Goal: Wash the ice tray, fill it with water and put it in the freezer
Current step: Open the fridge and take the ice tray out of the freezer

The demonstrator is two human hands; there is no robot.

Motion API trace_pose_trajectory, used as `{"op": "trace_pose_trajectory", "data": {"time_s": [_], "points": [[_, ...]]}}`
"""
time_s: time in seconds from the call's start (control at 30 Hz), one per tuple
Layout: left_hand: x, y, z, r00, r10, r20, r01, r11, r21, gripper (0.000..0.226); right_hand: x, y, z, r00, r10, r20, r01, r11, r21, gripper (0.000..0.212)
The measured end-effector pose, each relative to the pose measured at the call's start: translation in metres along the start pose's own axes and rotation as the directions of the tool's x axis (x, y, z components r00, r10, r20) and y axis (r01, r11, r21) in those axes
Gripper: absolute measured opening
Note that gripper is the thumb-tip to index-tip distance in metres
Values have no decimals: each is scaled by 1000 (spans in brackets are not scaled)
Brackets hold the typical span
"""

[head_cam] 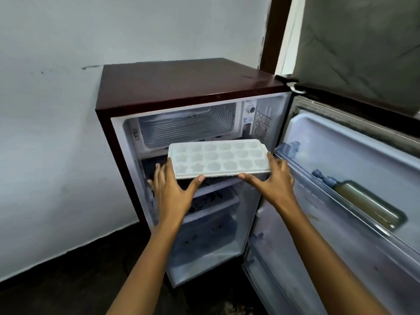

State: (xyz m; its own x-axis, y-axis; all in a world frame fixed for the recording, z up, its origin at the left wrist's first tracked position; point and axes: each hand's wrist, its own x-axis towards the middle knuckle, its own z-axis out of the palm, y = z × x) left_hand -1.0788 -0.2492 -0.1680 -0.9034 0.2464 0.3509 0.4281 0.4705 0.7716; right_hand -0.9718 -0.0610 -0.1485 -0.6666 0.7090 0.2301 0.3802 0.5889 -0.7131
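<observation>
The fridge sticker (263, 121) is too blurred to read. Your left hand (172, 189) and right hand (270, 178) each grip one end of the tray (218, 158).

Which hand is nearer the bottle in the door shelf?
Right. The right hand grips the tray at its right end, toward the bottle; the left hand grips its left end, farther off.

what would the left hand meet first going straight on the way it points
Likely the lower front edge of the freezer compartment inside the maroon fridge; depth is unclear. The left hand holds the white plastic ice tray.
</observation>
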Motion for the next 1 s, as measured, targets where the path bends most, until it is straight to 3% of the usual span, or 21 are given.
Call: {"op": "trace_pose_trajectory", "data": {"time_s": [0.27, 0.37, 0.53, 0.83, 1.0], "points": [[-72, 35, -11, 985, 87, 148, -73, 993, -98, 94, -96, 21, -65, 984, 144, -102, -144, 990, 2, 109], [-92, 55, -8, 969, 124, 213, -93, 984, -150, 101, -122, 31, -93, 972, 143, -184, -149, 989, -20, 99], [-130, 86, 4, 945, 195, 264, -122, 956, -268, 103, -163, 45, -140, 943, 165, -288, -181, 983, -28, 112], [-204, 154, 31, 897, 300, 325, -177, 916, -359, 102, -236, 80, -226, 887, 185, -422, -210, 978, -12, 105], [-242, 181, 31, 901, 254, 352, -103, 913, -395, 105, -277, 92, -265, 861, 181, -475, -215, 977, -17, 98]]}}
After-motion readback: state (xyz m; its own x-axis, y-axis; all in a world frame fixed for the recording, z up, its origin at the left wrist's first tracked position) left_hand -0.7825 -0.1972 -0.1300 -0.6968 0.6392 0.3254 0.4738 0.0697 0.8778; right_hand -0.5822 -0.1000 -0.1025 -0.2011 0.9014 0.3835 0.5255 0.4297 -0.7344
